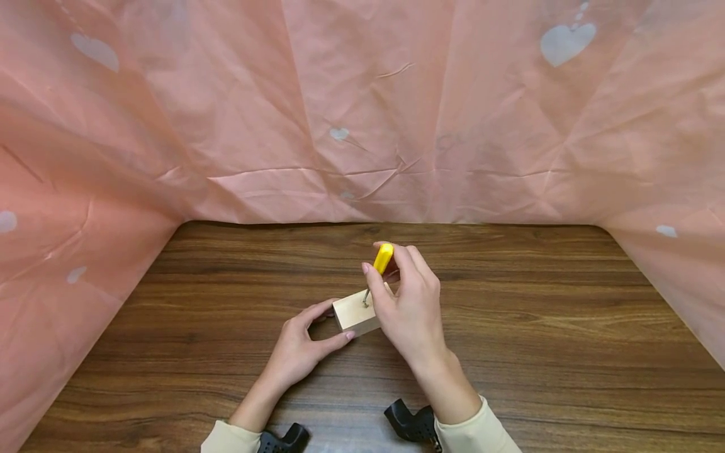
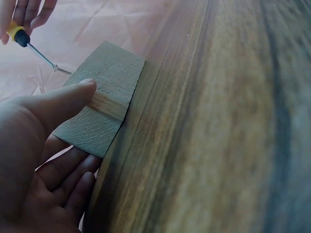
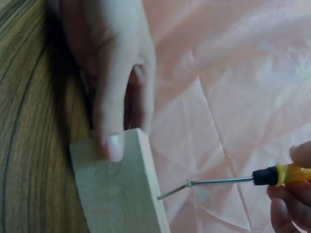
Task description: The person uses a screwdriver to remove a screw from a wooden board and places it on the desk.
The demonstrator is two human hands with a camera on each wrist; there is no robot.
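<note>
A pale wooden block rests on the table, gripped at its left end by my left hand, thumb on the near side and fingers behind. Out of the block's top face sticks a screw, leaning at an angle with much of its shank showing. My right hand pinches the yellow handle of a screwdriver between thumb and fingers. The screwdriver's tip meets the screw's head, and the two are not in line. In the head view, the right hand hides the block's right end.
Under the block is a brown wood-grain table. Pink cloth with pale hearts hangs along its back and both sides. Black devices sit by both wrists, close to the cream sleeves.
</note>
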